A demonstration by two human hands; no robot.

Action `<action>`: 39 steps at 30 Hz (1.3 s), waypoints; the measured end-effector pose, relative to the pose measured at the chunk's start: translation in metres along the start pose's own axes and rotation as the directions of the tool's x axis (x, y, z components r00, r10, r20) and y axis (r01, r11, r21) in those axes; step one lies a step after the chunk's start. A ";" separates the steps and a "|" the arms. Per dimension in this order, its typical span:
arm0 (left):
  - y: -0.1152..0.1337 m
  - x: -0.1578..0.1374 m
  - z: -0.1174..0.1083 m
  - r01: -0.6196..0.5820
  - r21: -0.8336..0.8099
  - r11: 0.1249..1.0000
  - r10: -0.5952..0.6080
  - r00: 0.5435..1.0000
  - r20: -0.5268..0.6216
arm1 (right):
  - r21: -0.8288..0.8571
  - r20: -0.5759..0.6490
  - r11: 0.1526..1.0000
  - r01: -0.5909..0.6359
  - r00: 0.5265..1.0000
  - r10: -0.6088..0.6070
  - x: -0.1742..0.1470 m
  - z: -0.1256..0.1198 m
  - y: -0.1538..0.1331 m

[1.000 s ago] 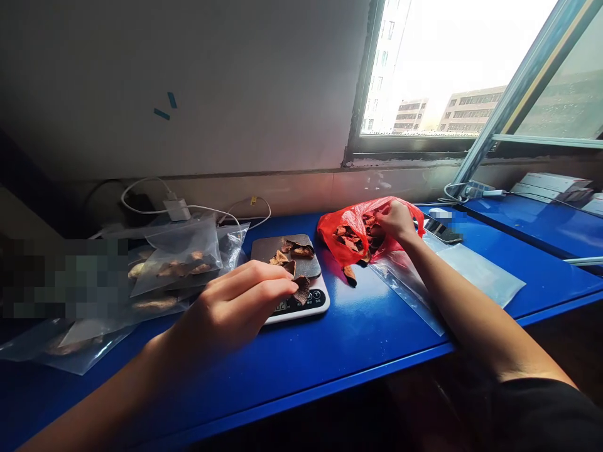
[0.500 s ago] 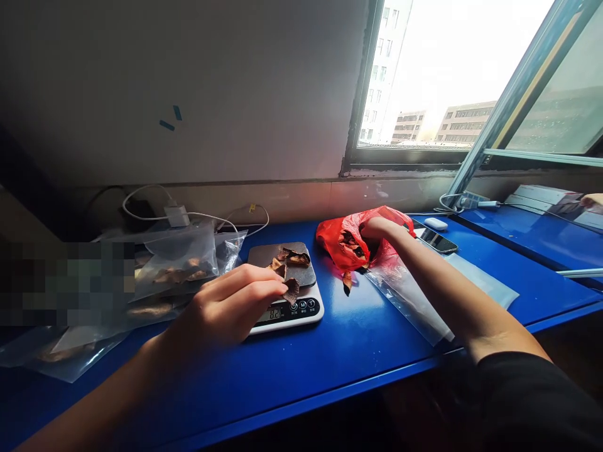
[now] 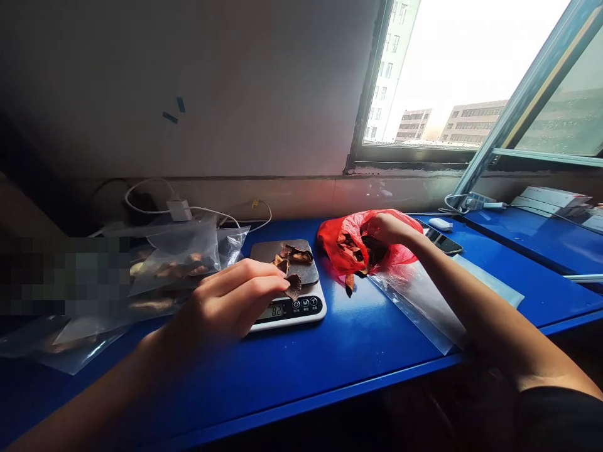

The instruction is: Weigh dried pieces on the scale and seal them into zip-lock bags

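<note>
My left hand (image 3: 238,292) is closed, pinching a dark, pitted, curled piece of dried peel (image 3: 293,287) above the front of a kitchen scale (image 3: 311,307). More dried peel pieces (image 3: 298,254) lie on the scale's metal plate, and its display, partly behind my fingers, reads about 8.2. On the right, my right hand (image 3: 387,230) reaches into the mouth of a red plastic bag (image 3: 336,232) filled with similar brown pieces. Its fingertips are hidden inside. One loose piece (image 3: 349,284) sticks out below the bag onto the blue table (image 3: 339,351).
Clear bags (image 3: 183,251) holding dried pieces are piled at the left, by a white charger (image 3: 179,210) and cable. Flat clear bags (image 3: 419,301) lie under my right forearm. A phone (image 3: 445,242) and white earbud case (image 3: 440,224) sit behind. A metal frame (image 3: 490,138) slants at right.
My right hand has drawn back slightly, showing more of itself at the bag's mouth. The left hand keeps its pinch on the peel. The view has shifted a little.
</note>
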State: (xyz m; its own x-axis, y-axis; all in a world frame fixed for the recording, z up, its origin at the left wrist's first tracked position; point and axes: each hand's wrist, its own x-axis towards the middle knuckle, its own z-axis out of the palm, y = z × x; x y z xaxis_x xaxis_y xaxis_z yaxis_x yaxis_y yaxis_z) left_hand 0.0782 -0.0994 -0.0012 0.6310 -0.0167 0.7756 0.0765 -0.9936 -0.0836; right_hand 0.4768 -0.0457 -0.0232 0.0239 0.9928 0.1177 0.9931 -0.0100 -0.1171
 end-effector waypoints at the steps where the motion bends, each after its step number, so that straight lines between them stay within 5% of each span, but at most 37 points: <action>1: 0.000 0.000 0.000 0.003 0.002 1.000 -0.003 1.000 0.002 | 0.016 0.001 1.000 0.012 1.000 -0.012 -0.005 0.000 -0.001; 8: 0.000 0.004 -0.004 0.026 0.061 0.998 -0.025 1.000 -0.014 | 0.173 0.000 0.983 0.067 0.998 -0.068 -0.027 0.003 -0.001; 21: 0.004 0.007 -0.005 -0.014 0.074 0.997 0.014 1.000 0.009 | 0.342 -0.199 0.937 -0.071 0.969 0.146 -0.023 0.016 -0.004; 30: -0.002 0.005 -0.011 0.011 0.094 0.996 -0.010 1.000 -0.013 | 0.565 -0.195 0.822 0.071 0.980 0.050 -0.035 0.007 -0.020; 39: -0.009 -0.002 -0.008 0.105 0.038 0.994 -0.110 0.983 0.144 | 0.572 -0.322 0.806 0.149 0.945 0.053 -0.044 -0.008 -0.035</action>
State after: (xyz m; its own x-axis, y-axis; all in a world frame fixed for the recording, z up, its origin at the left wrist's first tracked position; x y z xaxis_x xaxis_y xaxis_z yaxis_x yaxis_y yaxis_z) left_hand 0.0706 -0.0910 0.0031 0.7234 0.1086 0.6819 0.1719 -0.9848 -0.0256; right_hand 0.4422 -0.0902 -0.0160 0.1125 0.8994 0.4225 0.7386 0.2087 -0.6410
